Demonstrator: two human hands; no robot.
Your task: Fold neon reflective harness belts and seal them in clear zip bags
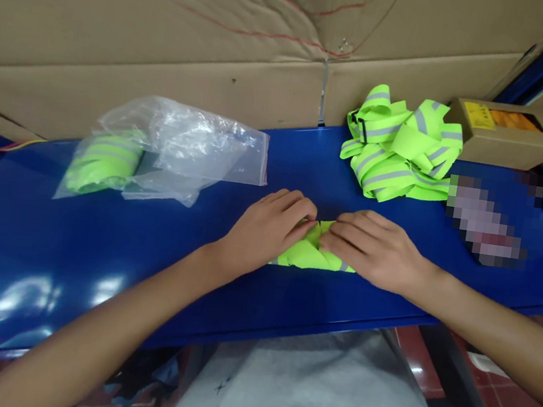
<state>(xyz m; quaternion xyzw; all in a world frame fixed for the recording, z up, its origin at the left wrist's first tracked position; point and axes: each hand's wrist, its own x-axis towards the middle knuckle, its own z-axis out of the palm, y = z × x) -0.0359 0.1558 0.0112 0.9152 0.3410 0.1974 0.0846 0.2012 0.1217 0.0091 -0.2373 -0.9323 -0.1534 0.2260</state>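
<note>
Near the front of the blue table, a folded neon-yellow reflective strap [312, 255] with grey stripes lies under both hands. My left hand [272, 230] grips its left part, fingers curled and thumb pressed in at the middle. From the other side my right hand [373, 248] closes over the right part, fingertips together near the centre. The ends of the strap are partly hidden by the hands. Behind my right hand lies a loose heap of similar reflective straps [400, 147], with black buckles showing on its left side.
On the blue table [149, 281], clear zip bags [199, 146] lie at the left, one with a folded yellow strap [106, 160] inside. A cardboard box [506, 145] with a window stands at the back right, and a pixelated object [485, 223] sits before it. Cardboard [167, 81] lines the back.
</note>
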